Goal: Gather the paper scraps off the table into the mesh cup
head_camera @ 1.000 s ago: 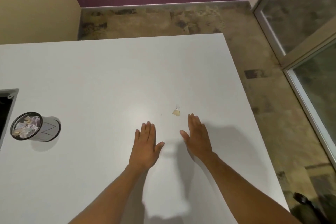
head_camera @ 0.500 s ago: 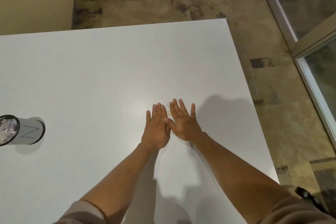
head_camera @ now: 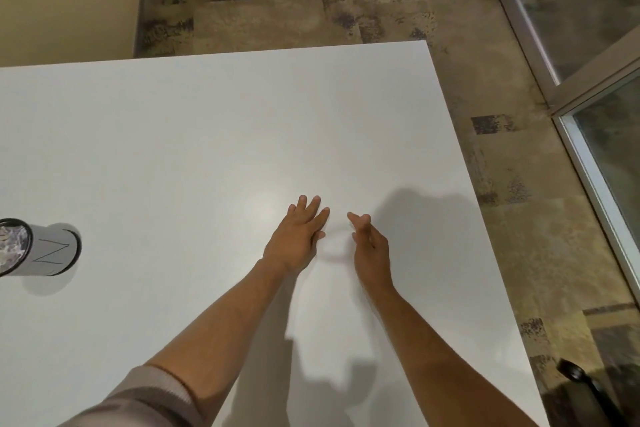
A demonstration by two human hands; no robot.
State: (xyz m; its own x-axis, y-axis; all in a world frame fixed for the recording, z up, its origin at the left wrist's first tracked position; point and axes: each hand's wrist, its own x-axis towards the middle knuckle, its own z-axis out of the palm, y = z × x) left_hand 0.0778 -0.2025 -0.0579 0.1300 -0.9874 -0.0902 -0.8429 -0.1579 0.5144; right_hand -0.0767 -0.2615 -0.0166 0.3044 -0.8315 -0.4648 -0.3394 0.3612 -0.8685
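Observation:
The mesh cup [head_camera: 52, 250] stands at the table's far left edge, cut off by the frame, with crumpled paper scraps [head_camera: 10, 246] inside it. My left hand [head_camera: 298, 236] lies flat on the white table [head_camera: 173, 149] with its fingers stretched out and nothing in it. A short gap to its right, my right hand [head_camera: 369, 243] is turned on its edge with thumb and fingers pinched together. No loose scrap shows on the table between the hands; the small tan scrap is hidden, apparently inside the right hand's pinch.
The table's right edge [head_camera: 478, 218] runs close to my right hand, with mottled floor beyond it. A glass door frame [head_camera: 571, 107] stands at the right. A dark object [head_camera: 575, 374] lies on the floor at the lower right.
Both hands closed over the small tan scrap and have now drawn apart. The right hand turned on edge and pinched its fingers; the scrap no longer shows on the table.

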